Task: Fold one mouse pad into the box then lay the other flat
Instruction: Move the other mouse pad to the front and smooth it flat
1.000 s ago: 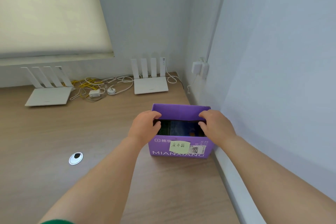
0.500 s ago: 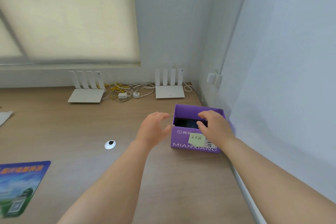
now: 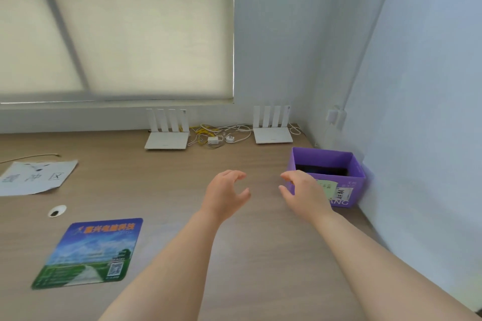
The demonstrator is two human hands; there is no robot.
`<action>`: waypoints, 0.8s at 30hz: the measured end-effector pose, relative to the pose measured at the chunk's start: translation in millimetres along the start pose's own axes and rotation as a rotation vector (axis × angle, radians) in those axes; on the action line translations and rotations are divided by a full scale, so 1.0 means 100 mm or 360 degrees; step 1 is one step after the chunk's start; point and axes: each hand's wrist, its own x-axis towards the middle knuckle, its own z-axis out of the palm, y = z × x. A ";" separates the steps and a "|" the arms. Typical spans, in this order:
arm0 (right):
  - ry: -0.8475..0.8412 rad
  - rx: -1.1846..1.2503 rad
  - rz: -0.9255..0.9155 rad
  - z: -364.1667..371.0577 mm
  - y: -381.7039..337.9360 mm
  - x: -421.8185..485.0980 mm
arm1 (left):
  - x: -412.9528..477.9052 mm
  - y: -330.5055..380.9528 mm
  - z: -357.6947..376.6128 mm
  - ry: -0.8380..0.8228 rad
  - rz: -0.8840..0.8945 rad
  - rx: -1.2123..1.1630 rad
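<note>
A dark folded mouse pad [image 3: 322, 171] lies inside the purple box [image 3: 326, 159] at far right. Both the left hand [image 3: 225, 194] and right hand [image 3: 303, 191] hover empty, fingers spread. Next step, likely: reach left for the printed mouse pad [image 3: 88, 253] on the worktop [image 3: 247, 255].

The right hand [image 3: 305, 191] covers the near-left corner of the purple box [image 3: 349, 164] and the start of its printed word — only the last letters show. Inside lies something dark [image 3: 322, 171], too shadowed to identify. The box's labels [image 3: 336, 191] are too small to read. On the far left, the sheet of paper [image 3: 36, 177] is cut by the picture's edge — its characters are blurred. The mouse pad [image 3: 90, 253] carries fine print too small to make out.
</note>
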 end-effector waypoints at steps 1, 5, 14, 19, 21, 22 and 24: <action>0.0003 0.0005 -0.0007 0.03 -0.09 -0.02 | -0.05 -0.04 -0.08 0.0011 -0.0005 0.0006; -0.0028 0.0032 -0.0047 0.13 -0.37 -0.05 | -0.22 -0.13 -0.31 0.0085 -0.0010 0.0011; -0.0120 0.0136 -0.0186 0.34 -0.66 -0.08 | -0.49 -0.23 -0.55 0.0191 -0.0145 0.0034; -0.0186 0.0143 -0.0235 0.55 -0.84 -0.14 | -0.65 -0.41 -0.63 0.0201 -0.0218 0.0039; -0.0219 0.0133 -0.0243 0.63 -0.94 -0.14 | -0.70 -0.53 -0.68 0.0207 -0.0232 0.0046; -0.0229 0.0134 -0.0249 0.68 -0.99 -0.13 | -0.71 -0.60 -0.71 0.0212 -0.0235 0.0048; -0.0238 0.0134 -0.0256 0.79 -1.11 -0.11 | -0.74 -0.76 -0.79 0.0213 -0.0251 0.0044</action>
